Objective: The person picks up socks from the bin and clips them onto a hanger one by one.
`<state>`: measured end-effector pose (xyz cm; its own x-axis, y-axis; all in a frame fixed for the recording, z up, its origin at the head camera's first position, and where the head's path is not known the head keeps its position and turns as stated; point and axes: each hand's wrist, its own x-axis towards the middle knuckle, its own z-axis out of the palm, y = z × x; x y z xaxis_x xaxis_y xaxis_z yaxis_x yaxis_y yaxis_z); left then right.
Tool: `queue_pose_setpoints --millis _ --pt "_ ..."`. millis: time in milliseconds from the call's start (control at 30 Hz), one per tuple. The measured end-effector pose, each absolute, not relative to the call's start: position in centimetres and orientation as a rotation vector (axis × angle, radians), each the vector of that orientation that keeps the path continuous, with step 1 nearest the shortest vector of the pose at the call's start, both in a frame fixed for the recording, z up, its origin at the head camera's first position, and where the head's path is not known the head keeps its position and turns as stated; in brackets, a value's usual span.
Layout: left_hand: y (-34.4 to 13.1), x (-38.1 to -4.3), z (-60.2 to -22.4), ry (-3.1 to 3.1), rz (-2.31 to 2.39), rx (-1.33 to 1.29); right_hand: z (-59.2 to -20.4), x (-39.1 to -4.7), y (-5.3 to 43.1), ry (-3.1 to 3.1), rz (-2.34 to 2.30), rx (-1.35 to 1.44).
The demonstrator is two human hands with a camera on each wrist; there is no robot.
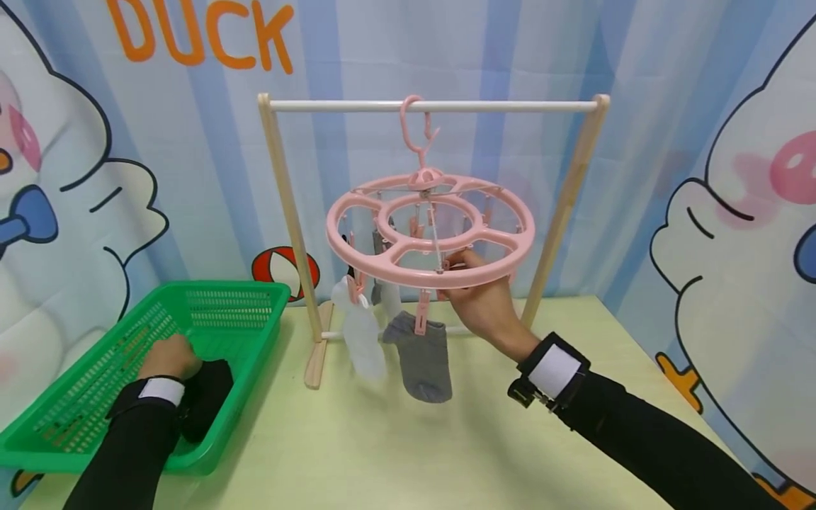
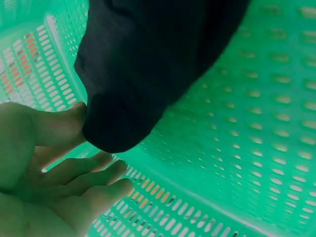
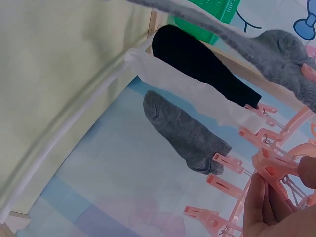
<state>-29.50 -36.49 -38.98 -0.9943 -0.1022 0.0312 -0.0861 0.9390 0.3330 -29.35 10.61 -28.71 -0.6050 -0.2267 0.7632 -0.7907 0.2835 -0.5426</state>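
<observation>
My left hand [image 1: 168,356] is down inside the green basket [image 1: 245,386] at a black sock [image 2: 133,74]. Its thumb tip is right at the sock's end, while the fingers lie loosely bent below. At the round pink hanger [image 1: 408,273], my right hand [image 1: 484,304] reaches under the ring from the right. Thumb and fingers pinch a pink clothespin [image 3: 271,165], which has no sock in it. A grey sock [image 1: 423,361] hangs from a clip at the hanger's front. Left of it hangs a white sock [image 1: 363,340]. A second grey sock [image 3: 182,131] and a black one [image 3: 197,61] hang farther back.
The hanger's hook [image 1: 411,124] sits over the white bar [image 1: 510,106] of a wooden-legged rack [image 1: 574,177] on the pale table [image 1: 510,439]. Other clothespins [image 3: 202,215] dangle around the ring. A printed curtain [image 1: 210,177] stands behind and at both sides.
</observation>
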Motion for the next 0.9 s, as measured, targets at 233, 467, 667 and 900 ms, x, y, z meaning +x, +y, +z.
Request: queue_pose_setpoints --millis 233,467,667,900 --pt "-35.4 -29.8 -38.8 -2.855 -0.454 0.057 -29.6 -30.5 11.0 -1.996 1.314 0.905" --pt "-34.6 -29.2 -38.1 -2.738 -0.413 -0.034 -29.7 -30.6 10.9 -1.968 1.333 0.932" --pt "-34.0 -29.3 -36.7 -2.731 -0.329 -0.081 -29.0 -29.4 10.7 -1.999 1.358 0.907" --pt "-31.4 -29.1 -33.6 -2.566 -0.29 -0.218 -28.4 -28.8 10.5 -1.972 1.327 0.919"
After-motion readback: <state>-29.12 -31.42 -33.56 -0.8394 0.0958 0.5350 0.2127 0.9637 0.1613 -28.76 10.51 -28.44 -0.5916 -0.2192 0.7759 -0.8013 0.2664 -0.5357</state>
